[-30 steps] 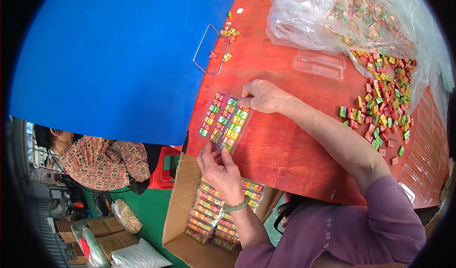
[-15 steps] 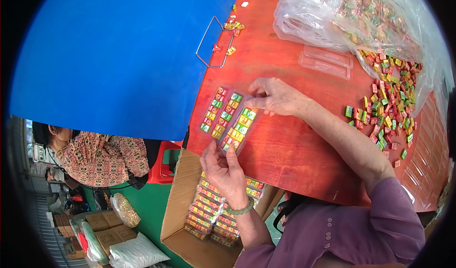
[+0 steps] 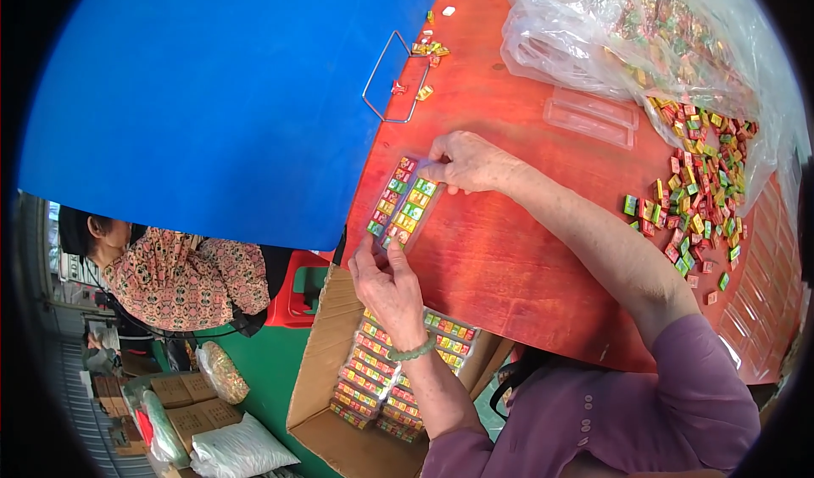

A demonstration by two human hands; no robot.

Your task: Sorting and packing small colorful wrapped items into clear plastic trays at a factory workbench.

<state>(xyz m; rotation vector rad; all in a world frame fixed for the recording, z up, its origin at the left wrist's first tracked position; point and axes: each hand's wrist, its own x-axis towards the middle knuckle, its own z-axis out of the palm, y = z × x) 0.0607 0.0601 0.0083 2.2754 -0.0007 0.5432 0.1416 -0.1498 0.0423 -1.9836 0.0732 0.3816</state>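
A narrow clear plastic tray filled with a row of small wrapped sweets in yellow, green and red slants over the red table's edge. My left hand grips its near end, the thumb on top. At its far end, my right hand pinches a corner between thumb and fingers. Tight along its left side lies another filled tray; whether more trays sit beneath cannot be made out. Below my left hand, an open cardboard box holds stacked filled trays.
Loose wrapped sweets spill from a clear plastic bag at the right. Unfilled trays lie nearby. A blue board with a wire handle covers the left. Beyond, a person in a patterned top sits near a red stool.
Both hands have shifted the held tray leftward, against the left tray. Three rows of sweets showed before; two show now, the middle one covered.
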